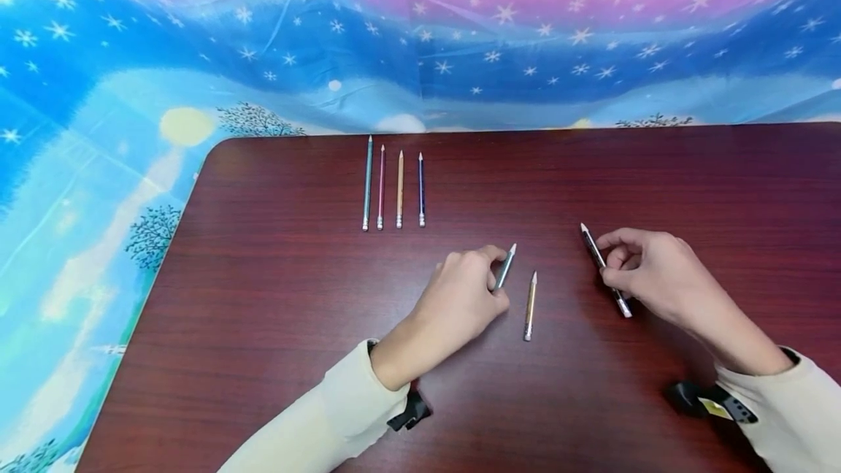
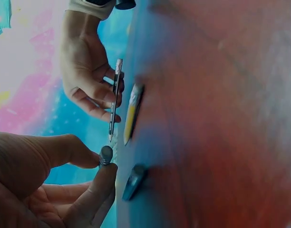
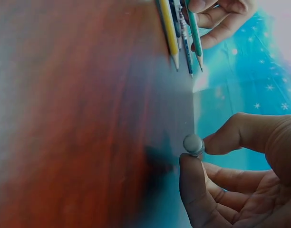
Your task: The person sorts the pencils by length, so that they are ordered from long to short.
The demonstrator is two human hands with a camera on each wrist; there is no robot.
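The green pencil [image 1: 507,267] is in your left hand [image 1: 460,287], pinched between thumb and fingers near the middle of the table, its sharpened tip pointing away from you and leaning a little to the right. Your right hand [image 1: 663,272] grips the black pencil [image 1: 604,268] in the same manner, thumb on one side and fingers on the other, with that tip slanting away to the left and the silvery eraser end nearer you. Between your two hands, touching neither, the yellow pencil [image 1: 531,306] lies on the tabletop, tip away from you, closer to the green one than to the black. Farther off and to the left, near the table's back edge, four more pencils lie side by side with gaps between them: teal [image 1: 368,185], pink [image 1: 381,188], orange-tan [image 1: 400,192] and dark blue [image 1: 422,192] (the teal looks the longest, its tip reaching right to that edge). All four point away from you. Your cream sleeves [image 1: 315,422] end at the wrists, where a black device [image 1: 410,411] shows beneath the left cuff. Beyond the dark reddish wooden table [image 1: 263,298] hangs a blue-and-pink cloth [image 1: 420,35] printed with snowflakes.
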